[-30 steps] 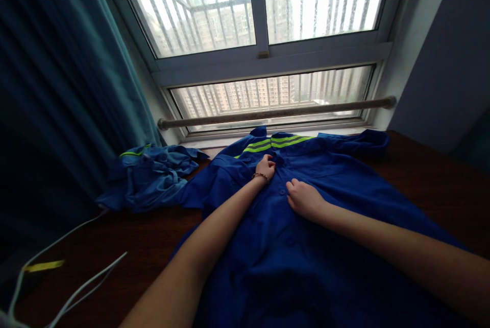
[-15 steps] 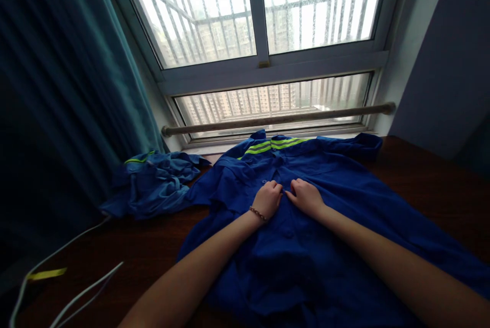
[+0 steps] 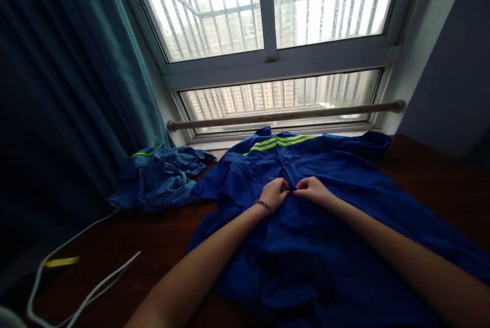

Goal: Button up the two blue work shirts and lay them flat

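A blue work shirt (image 3: 344, 200) with yellow-green reflective stripes at the collar lies spread front-up on a dark wooden table (image 3: 161, 238). My left hand (image 3: 274, 192), with a bead bracelet at the wrist, pinches the shirt's front placket just left of the button line. My right hand (image 3: 313, 189) pinches the opposite edge of the placket. The fingertips of both hands nearly meet at the middle of the chest. Both hands are closed on the fabric.
A second blue garment (image 3: 161, 177) lies crumpled at the left by a teal curtain (image 3: 69, 88). White cables (image 3: 88, 292) and a yellow tag (image 3: 61, 261) lie at the near left. A rail (image 3: 283, 113) runs along the window behind the table.
My left hand came back from near the collar to the mid chest. Both hands drew together on the placket and now pinch it close to each other.
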`<state>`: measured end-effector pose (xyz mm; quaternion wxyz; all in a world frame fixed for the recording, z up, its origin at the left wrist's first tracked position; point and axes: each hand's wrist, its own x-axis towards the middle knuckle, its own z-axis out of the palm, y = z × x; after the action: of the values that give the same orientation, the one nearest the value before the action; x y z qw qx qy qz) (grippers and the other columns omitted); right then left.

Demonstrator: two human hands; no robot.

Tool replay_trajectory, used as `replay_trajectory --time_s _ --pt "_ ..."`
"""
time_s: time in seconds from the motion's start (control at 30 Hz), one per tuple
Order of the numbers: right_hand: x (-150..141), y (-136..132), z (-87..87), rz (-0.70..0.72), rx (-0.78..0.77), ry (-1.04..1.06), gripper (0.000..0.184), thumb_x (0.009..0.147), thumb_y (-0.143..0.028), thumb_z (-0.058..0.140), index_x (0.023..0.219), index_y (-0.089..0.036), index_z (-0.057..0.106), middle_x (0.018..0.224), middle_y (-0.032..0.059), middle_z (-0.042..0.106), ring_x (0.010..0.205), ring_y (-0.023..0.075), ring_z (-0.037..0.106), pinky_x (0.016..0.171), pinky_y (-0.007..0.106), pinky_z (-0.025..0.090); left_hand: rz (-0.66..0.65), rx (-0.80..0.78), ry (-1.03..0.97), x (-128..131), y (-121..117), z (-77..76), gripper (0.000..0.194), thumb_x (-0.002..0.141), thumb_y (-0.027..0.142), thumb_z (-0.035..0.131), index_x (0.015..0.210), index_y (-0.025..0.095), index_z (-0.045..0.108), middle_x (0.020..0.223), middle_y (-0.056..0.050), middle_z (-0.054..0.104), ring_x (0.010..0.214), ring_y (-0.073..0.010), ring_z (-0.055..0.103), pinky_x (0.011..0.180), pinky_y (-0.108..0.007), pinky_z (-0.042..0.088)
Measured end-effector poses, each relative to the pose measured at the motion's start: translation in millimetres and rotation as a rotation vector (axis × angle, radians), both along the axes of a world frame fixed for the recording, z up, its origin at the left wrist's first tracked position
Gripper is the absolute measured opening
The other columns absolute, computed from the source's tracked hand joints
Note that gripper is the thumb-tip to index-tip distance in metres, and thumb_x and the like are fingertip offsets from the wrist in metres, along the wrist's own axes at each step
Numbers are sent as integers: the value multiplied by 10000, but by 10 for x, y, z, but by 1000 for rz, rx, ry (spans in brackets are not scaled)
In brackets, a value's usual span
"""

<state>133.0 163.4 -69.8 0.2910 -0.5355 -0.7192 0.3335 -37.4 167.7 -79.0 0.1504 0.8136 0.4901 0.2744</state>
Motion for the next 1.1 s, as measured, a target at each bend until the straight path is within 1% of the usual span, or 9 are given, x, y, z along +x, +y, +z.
replay_trajectory --time_s 0.13,0.2,0.3,0.37,0.5,0.73,0.87,0.97,1.1 --pt "-5 -47 72 -39 -156 314 255 587 -271 611 765 -97 667 583 9 597 524 100 475 515 213 339 -35 82 -72 6 -93 98 84 691 124 546 729 197 559 705 -12 589 668 -163 546 596 -254 387" --pt "-4 -81 116 -86 -196 398 312 595 -287 612 837 -98 668 514 -10 553 455 81 414 454 208 295 -18 35 -184 26 -136 149 70 706 130 540 726 195 555 697 -20 605 666 -169 570 615 -267 412" --pt "-23 -114 133 -80 -181 438 312 632 -320 584 841 -106 674 484 -14 509 422 74 367 416 209 257 5 -276 -501 69 -162 148 44 721 138 537 712 179 522 632 -27 612 589 -175 600 557 -278 457" --pt "-52 -126 96 -32 -96 430 280 644 -330 571 783 -114 684 597 18 555 470 83 415 433 215 294 4 -495 -713 91 -154 96 79 705 120 560 693 168 498 594 -26 616 555 -176 612 535 -281 481" --pt "-112 -147 -25 -14 78 410 273 675 -353 551 760 -137 695 807 62 583 594 119 501 474 227 361 38 -664 -921 100 -123 3 162 639 87 645 658 139 492 553 -26 621 544 -170 623 552 -272 502" --pt "-118 -164 -78 -24 160 384 271 737 -362 509 740 -152 680 789 56 594 571 119 517 466 225 380 114 -715 -1024 90 -126 33 203 600 60 698 637 115 507 543 -45 624 536 -165 625 533 -238 504" --pt "-122 -160 -98 -88 180 354 254 714 -368 539 751 -150 666 720 46 616 529 121 509 468 233 377 132 -712 -1029 91 -148 66 204 598 69 706 635 115 511 551 -43 623 546 -168 628 528 -230 503" --pt "-131 -160 -113 -121 178 300 230 674 -344 591 773 -146 653 656 31 618 516 125 506 489 241 380 117 -702 -1022 92 -159 80 187 619 130 709 637 112 523 551 -38 618 535 -157 622 519 -223 502" --pt "-162 -208 -103 -77 249 214 168 668 -288 607 768 -152 609 634 4 593 565 127 524 532 234 386 116 -675 -986 91 -159 72 229 615 236 725 634 102 540 553 -25 599 507 -129 598 506 -217 502"
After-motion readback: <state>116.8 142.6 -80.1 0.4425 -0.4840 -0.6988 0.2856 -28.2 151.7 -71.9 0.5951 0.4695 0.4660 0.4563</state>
